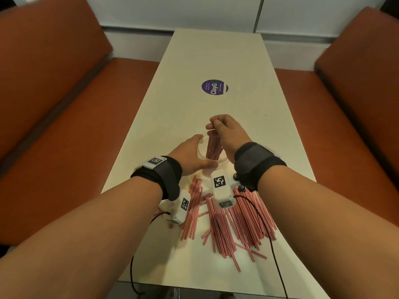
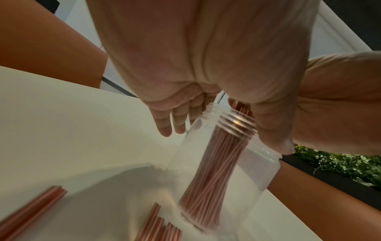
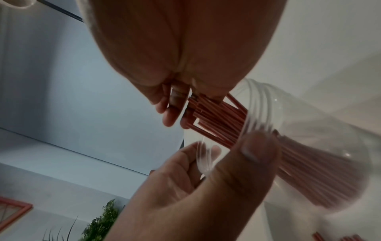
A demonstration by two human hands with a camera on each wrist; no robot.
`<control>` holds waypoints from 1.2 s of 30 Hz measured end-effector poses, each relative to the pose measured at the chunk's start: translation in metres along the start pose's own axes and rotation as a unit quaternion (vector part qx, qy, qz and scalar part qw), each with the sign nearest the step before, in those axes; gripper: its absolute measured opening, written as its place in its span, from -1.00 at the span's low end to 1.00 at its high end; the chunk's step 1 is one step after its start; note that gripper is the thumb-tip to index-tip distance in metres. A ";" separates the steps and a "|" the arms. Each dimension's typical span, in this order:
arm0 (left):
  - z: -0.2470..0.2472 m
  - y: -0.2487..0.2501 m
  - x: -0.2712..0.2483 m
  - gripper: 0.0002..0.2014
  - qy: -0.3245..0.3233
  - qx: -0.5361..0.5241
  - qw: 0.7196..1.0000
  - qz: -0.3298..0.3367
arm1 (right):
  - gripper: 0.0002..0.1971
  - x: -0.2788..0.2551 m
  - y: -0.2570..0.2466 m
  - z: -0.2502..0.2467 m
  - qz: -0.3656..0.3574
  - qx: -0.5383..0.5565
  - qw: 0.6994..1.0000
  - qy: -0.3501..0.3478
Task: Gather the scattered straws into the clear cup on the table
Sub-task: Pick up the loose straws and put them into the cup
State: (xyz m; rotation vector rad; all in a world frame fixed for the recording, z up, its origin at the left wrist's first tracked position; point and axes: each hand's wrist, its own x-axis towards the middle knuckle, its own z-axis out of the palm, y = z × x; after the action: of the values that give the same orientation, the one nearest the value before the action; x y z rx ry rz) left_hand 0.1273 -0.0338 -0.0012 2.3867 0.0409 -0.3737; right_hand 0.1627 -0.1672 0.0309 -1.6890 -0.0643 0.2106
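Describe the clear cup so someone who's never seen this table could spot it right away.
Start at the long pale table between two orange benches, and find the person's two hands above a heap of red-and-white striped straws. The clear cup stands just beyond that heap, gripped by the left hand. It is the only see-through thing, with a ridged rim, and the right hand holds a bundle of straws in it.

The cup [image 1: 212, 159] stood mid-table with the left hand [image 1: 190, 157] wrapped round its near-left side and the right hand [image 1: 228, 134] over its mouth, holding a bundle of straws [image 1: 213, 147] that filled the opening. Loose straws [image 1: 233, 221] covered the table [image 1: 216, 57] on the near side. The far half lay open but for a flat round sticker [image 1: 214, 87]. Benches [image 1: 54, 104] lined both long edges.
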 end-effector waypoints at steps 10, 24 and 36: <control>-0.014 -0.007 -0.055 -0.27 0.067 0.074 0.991 -0.086 | -0.81 -0.045 -0.005 -0.049 -0.068 -0.149 0.985 0.061; 0.064 0.001 -0.093 -0.62 0.008 0.212 0.966 -0.147 | 0.08 -0.121 0.101 -0.062 0.208 -0.502 0.839 -0.031; 0.063 -0.003 -0.083 -0.81 0.004 0.188 0.971 -0.144 | -0.75 -0.122 0.090 -0.055 0.165 -0.506 0.846 -0.035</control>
State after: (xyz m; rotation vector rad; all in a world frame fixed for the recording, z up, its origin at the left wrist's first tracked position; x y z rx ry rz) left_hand 0.0315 -0.0674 -0.0248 2.7643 0.3526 -0.5497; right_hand 0.0456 -0.2532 -0.0391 -2.7551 0.0831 0.5674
